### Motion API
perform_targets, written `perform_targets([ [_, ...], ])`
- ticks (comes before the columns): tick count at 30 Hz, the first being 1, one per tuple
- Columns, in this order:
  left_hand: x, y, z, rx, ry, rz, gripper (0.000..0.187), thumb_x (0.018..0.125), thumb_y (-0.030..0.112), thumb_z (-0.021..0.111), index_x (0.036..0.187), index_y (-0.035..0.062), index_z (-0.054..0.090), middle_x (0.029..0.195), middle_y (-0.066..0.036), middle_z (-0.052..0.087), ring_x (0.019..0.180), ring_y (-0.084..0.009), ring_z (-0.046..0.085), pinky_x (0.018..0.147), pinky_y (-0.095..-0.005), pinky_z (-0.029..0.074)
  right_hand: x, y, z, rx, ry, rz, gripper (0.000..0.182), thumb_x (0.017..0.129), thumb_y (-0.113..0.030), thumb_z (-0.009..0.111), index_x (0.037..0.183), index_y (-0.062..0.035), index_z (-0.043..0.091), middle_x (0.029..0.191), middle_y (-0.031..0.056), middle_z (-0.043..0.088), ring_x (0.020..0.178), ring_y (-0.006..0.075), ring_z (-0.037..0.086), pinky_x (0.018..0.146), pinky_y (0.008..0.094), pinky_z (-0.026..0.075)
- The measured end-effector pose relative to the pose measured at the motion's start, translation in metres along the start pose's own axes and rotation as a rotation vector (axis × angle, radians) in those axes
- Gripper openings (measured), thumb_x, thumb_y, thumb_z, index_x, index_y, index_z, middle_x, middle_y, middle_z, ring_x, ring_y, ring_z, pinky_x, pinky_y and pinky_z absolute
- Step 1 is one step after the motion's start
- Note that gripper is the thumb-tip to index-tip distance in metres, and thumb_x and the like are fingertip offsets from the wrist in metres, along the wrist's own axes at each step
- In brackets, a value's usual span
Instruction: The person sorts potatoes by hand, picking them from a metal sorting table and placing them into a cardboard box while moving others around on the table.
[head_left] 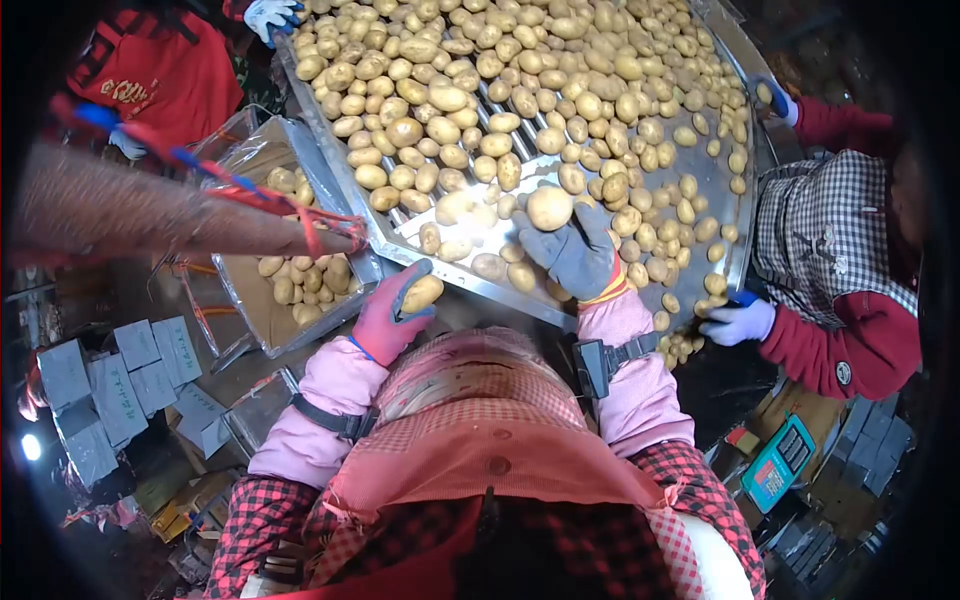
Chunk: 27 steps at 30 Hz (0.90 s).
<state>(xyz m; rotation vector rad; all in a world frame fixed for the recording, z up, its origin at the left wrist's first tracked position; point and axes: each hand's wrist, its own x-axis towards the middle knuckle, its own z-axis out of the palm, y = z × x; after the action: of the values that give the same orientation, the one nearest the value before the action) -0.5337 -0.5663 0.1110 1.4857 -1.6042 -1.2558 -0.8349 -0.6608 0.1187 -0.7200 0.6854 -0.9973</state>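
Observation:
In a pink glove with grey fingers, my left hand [393,322] is closed around a potato [422,294] just off the near edge of the sorting table [520,298]. My right hand [572,255], gloved in grey with a yellow and red cuff, holds up a rounder potato [549,208] over the table, palm turned upward. Several loose potatoes [489,266] lie on the bright metal patch between my two hands. Beyond them a thick layer of potatoes [560,60] covers most of the surface, partly over metal rollers.
A lined box [262,305] with potatoes stands left of the table. A blurred brown pole [180,205] with red and blue cord crosses above it. Grey blocks [118,395] are stacked lower left. A co-worker's gloved hand [738,320] is at the right edge; another person's glove [270,15] is upper left.

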Motion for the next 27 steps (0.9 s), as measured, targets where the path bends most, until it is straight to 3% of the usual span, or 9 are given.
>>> perform_targets([
  [4, -0.021, -0.015, -0.021, -0.016, 0.072, 0.043, 0.071, 0.076, 0.007, 0.075, 0.141, 0.0047, 0.047, 0.133, -0.016, 0.056, 0.123, -0.0268, 0.055, 0.104, -0.0363, 0.042, 0.005, 0.004, 0.05, -0.04, -0.072, -0.036, 0.042, 0.104, -0.036, 0.039, 0.13, -0.0061, 0.053, 0.131, 0.0128, 0.058, 0.119, 0.0179, 0.056, 0.102, 0.0363, 0.043],
  [7, -0.03, -0.022, -0.042, -0.199, 0.094, 0.02, 0.071, 0.078, 0.006, 0.075, 0.142, 0.0009, 0.044, 0.135, -0.017, 0.055, 0.124, -0.0239, 0.054, 0.105, -0.0354, 0.042, 0.009, 0.018, 0.057, 0.198, -0.203, 0.078, 0.046, 0.105, -0.042, 0.034, 0.124, -0.0082, 0.058, 0.115, 0.0142, 0.064, 0.098, 0.0194, 0.064, 0.086, 0.0331, 0.051],
  [9, -0.047, -0.016, -0.056, -0.258, 0.158, 0.028, 0.073, 0.078, -0.003, 0.072, 0.143, -0.0024, 0.039, 0.134, -0.01, 0.054, 0.123, -0.0158, 0.051, 0.105, -0.0305, 0.04, 0.007, 0.027, 0.091, 0.364, 0.117, 0.439, 0.048, 0.102, -0.046, 0.039, 0.113, -0.006, 0.063, 0.087, 0.0107, 0.067, 0.06, 0.016, 0.06, 0.054, 0.0253, 0.05],
  [12, -0.072, -0.019, -0.076, -0.289, 0.271, -0.057, 0.069, 0.076, -0.002, 0.076, 0.139, -0.001, 0.046, 0.128, -0.009, 0.059, 0.116, -0.0155, 0.056, 0.101, -0.0301, 0.044, 0.002, 0.052, 0.121, -0.16, -0.15, 0.695, 0.046, 0.101, -0.045, 0.045, 0.108, -0.0035, 0.063, 0.081, 0.0086, 0.067, 0.053, 0.0088, 0.053, 0.045, 0.0204, 0.04],
  [16, -0.129, -0.053, -0.093, -0.184, 0.492, -0.029, 0.066, 0.074, 0.008, 0.082, 0.134, 0.0045, 0.053, 0.121, -0.014, 0.064, 0.111, -0.02, 0.061, 0.096, -0.0341, 0.049, 0.001, 0.052, 0.201, -0.373, -0.487, 0.607, 0.036, 0.099, -0.031, 0.055, 0.119, -0.0011, 0.056, 0.096, 0.0057, 0.062, 0.069, 0.009, 0.057, 0.059, 0.0216, 0.046],
  [19, -0.174, -0.074, -0.103, -0.259, 0.599, -0.144, 0.064, 0.075, 0.004, 0.08, 0.133, 0.003, 0.054, 0.122, -0.012, 0.064, 0.111, -0.0185, 0.061, 0.096, -0.0333, 0.049, 0.018, 0.064, 0.242, -0.632, -0.405, 0.074, 0.047, 0.091, -0.019, 0.063, 0.13, 0.0032, 0.05, 0.124, 0.0128, 0.056, 0.116, 0.016, 0.052, 0.1, 0.031, 0.041],
  [24, -0.221, -0.105, -0.102, -0.48, 0.827, -0.134, 0.059, 0.082, 0.0, 0.074, 0.136, -0.0015, 0.049, 0.129, -0.011, 0.059, 0.113, -0.0169, 0.059, 0.096, -0.032, 0.049, 0.041, 0.069, 0.291, -0.432, -0.484, -0.461, 0.061, 0.088, -0.023, 0.068, 0.137, 0.0035, 0.044, 0.133, 0.0176, 0.053, 0.118, 0.025, 0.056, 0.099, 0.0367, 0.046],
  [25, -0.224, -0.108, -0.105, -0.446, 0.848, -0.127, 0.059, 0.082, 0.0, 0.073, 0.136, -0.0013, 0.048, 0.129, -0.011, 0.059, 0.113, -0.0172, 0.059, 0.096, -0.032, 0.05, 0.043, 0.079, 0.296, -0.287, -0.483, -0.441, 0.064, 0.089, -0.025, 0.068, 0.14, 0.0024, 0.04, 0.135, 0.0175, 0.051, 0.119, 0.0249, 0.055, 0.097, 0.0377, 0.047],
  [27, -0.226, -0.106, -0.109, -0.452, 0.871, -0.135, 0.06, 0.083, 0.0, 0.072, 0.137, -0.0011, 0.047, 0.13, -0.011, 0.058, 0.113, -0.0173, 0.059, 0.096, -0.0319, 0.05, 0.048, 0.094, 0.303, -0.731, -0.434, -0.306, 0.068, 0.09, -0.031, 0.067, 0.143, 0.0003, 0.037, 0.139, 0.0192, 0.049, 0.119, 0.0309, 0.056, 0.101, 0.0392, 0.044],
])
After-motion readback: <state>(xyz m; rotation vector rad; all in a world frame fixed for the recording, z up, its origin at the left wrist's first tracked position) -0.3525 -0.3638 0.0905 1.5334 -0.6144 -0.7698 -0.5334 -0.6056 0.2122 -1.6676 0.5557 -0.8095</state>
